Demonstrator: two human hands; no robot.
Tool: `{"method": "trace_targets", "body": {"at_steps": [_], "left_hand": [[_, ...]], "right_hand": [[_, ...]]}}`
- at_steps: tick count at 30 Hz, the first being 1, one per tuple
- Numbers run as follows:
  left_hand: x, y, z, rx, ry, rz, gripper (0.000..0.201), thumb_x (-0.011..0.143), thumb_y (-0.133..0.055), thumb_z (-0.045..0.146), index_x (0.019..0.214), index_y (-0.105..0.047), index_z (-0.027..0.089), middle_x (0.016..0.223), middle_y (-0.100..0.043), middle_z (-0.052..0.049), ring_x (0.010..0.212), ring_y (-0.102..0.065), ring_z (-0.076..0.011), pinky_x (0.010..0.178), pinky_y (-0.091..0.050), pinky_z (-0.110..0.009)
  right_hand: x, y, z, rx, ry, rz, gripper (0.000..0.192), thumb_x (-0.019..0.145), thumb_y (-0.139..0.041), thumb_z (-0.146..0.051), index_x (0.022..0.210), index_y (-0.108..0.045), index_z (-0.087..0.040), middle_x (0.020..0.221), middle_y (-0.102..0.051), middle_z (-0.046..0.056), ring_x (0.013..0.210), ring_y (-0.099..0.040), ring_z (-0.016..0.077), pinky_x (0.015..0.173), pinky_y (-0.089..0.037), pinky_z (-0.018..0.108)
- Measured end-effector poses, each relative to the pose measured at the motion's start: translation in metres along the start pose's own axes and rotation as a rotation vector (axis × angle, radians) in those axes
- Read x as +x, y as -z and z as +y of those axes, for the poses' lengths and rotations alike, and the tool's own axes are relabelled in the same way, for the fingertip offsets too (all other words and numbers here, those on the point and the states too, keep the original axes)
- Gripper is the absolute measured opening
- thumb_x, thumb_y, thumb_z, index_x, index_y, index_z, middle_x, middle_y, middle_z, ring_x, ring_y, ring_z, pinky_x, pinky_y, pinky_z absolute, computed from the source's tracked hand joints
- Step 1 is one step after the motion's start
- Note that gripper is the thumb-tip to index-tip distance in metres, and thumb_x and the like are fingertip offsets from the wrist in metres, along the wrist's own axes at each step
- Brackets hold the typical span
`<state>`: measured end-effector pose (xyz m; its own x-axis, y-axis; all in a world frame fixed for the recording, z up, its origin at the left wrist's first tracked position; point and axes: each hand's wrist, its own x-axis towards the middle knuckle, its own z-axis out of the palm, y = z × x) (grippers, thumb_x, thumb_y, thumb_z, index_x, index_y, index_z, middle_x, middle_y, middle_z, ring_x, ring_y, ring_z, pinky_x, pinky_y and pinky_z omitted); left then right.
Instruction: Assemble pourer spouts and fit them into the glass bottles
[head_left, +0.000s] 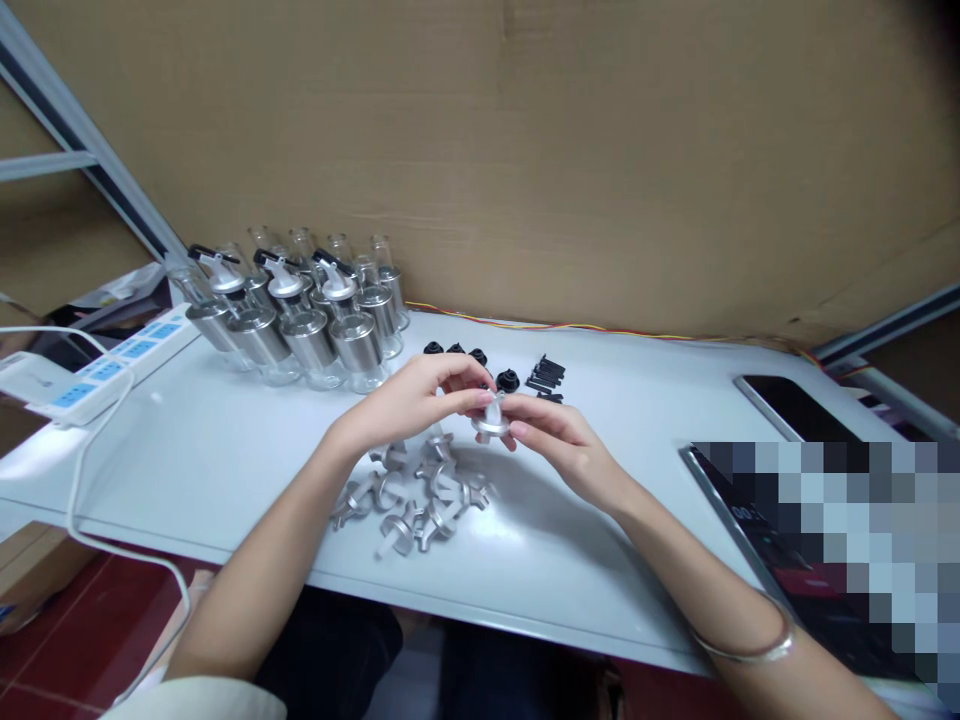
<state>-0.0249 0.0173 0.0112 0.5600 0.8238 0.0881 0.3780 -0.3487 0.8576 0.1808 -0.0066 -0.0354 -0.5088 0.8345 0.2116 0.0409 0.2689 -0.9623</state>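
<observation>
Both hands point(487, 415) pinch metal spout point(493, 418) (shiny).

Spout cap point(491, 420) in my fingers: matt silvery metal. Bottles point(300, 320) upper left: clear glass, brushed steel. Table point(637, 420): smooth, white.

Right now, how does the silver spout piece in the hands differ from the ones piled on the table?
The held spout piece is off the table, pinched between the left hand and right hand; the piled spout pieces lie loose on the white table, untouched. The held one sits base down; the piled ones lie tipped at mixed angles, overlapping. Both look like the same silver metal part.
</observation>
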Motion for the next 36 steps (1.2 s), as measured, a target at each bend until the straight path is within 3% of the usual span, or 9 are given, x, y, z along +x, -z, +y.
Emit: {"method": "trace_targets", "body": {"at_steps": [6, 9, 12, 14, 17, 23, 31, 36], "left_hand": [[0.001, 0.0, -0.001, 0.055, 0.0, 0.016, 0.019, 0.087, -0.056, 0.033, 0.089, -0.064, 0.017, 0.087, -0.07, -0.003, 0.08, -0.063, -0.0149, 0.073, -0.047, -0.027], [0.001, 0.0, -0.002, 0.086, -0.012, 0.027, 0.02, 0.088, -0.054, 0.034, 0.091, -0.064, 0.017, 0.086, -0.069, -0.002, 0.078, -0.062, -0.014, 0.073, -0.046, -0.027], [0.001, -0.001, -0.003, 0.084, -0.005, 0.027, 0.02, 0.088, -0.054, 0.034, 0.093, -0.064, 0.017, 0.086, -0.069, -0.002, 0.077, -0.062, -0.0141, 0.072, -0.046, -0.027], [0.0, -0.001, -0.003, 0.074, -0.004, 0.025, 0.021, 0.087, -0.055, 0.035, 0.093, -0.065, 0.018, 0.088, -0.069, -0.003, 0.079, -0.062, -0.0143, 0.072, -0.046, -0.027], [0.0, 0.0, -0.001, 0.065, -0.003, 0.023, 0.021, 0.087, -0.056, 0.036, 0.091, -0.065, 0.017, 0.085, -0.069, -0.002, 0.077, -0.062, -0.0138, 0.071, -0.045, -0.027], [0.0, 0.0, 0.002, 0.054, 0.009, 0.02, 0.021, 0.087, -0.056, 0.037, 0.09, -0.065, 0.017, 0.083, -0.069, -0.002, 0.077, -0.061, -0.0136, 0.071, -0.045, -0.026], [0.0, 0.0, 0.0, 0.073, 0.008, 0.013, 0.021, 0.087, -0.057, 0.036, 0.09, -0.065, 0.017, 0.084, -0.069, -0.003, 0.077, -0.061, -0.0137, 0.071, -0.045, -0.026], [0.001, 0.0, 0.001, 0.067, 0.022, -0.007, 0.019, 0.087, -0.057, 0.034, 0.09, -0.064, 0.017, 0.085, -0.069, -0.002, 0.078, -0.061, -0.0134, 0.071, -0.046, -0.026]], "right_hand": [[0.002, 0.005, -0.001, -0.139, 0.027, 0.05, 0.029, 0.09, -0.055, -0.043, 0.103, -0.068, -0.021, 0.094, -0.071, 0.006, 0.085, -0.064, 0.0202, 0.076, -0.051, 0.033], [0.005, 0.022, 0.003, -0.362, 0.068, 0.272, 0.027, 0.093, -0.049, -0.037, 0.103, -0.067, -0.02, 0.097, -0.071, 0.007, 0.087, -0.065, 0.0221, 0.078, -0.051, 0.036], [0.008, 0.05, 0.012, -0.788, 0.119, 0.444, 0.017, 0.088, -0.051, -0.024, 0.09, -0.068, -0.021, 0.093, -0.071, 0.008, 0.087, -0.064, 0.0256, 0.079, -0.05, 0.04], [0.008, 0.067, 0.019, -0.975, 0.113, 0.435, 0.015, 0.083, -0.054, -0.018, 0.081, -0.068, -0.021, 0.085, -0.07, 0.008, 0.086, -0.063, 0.0272, 0.079, -0.049, 0.041], [0.006, 0.081, 0.028, -1.077, 0.006, 0.331, 0.015, 0.08, -0.057, -0.014, 0.076, -0.07, -0.02, 0.083, -0.069, 0.008, 0.084, -0.062, 0.0273, 0.077, -0.05, 0.04], [0.002, 0.078, 0.037, -1.152, -0.15, 0.083, 0.023, 0.079, -0.054, -0.008, 0.079, -0.075, -0.019, 0.087, -0.07, 0.008, 0.084, -0.063, 0.0265, 0.077, -0.051, 0.038], [0.003, 0.077, 0.037, -1.16, -0.103, 0.078, 0.02, 0.079, -0.055, -0.01, 0.078, -0.073, -0.018, 0.085, -0.069, 0.007, 0.077, -0.064, 0.0229, 0.073, -0.051, 0.034], [0.003, 0.075, 0.037, -1.198, -0.171, 0.072, 0.021, 0.077, -0.054, -0.006, 0.078, -0.072, -0.017, 0.085, -0.068, 0.008, 0.079, -0.063, 0.0237, 0.074, -0.05, 0.034]]}}
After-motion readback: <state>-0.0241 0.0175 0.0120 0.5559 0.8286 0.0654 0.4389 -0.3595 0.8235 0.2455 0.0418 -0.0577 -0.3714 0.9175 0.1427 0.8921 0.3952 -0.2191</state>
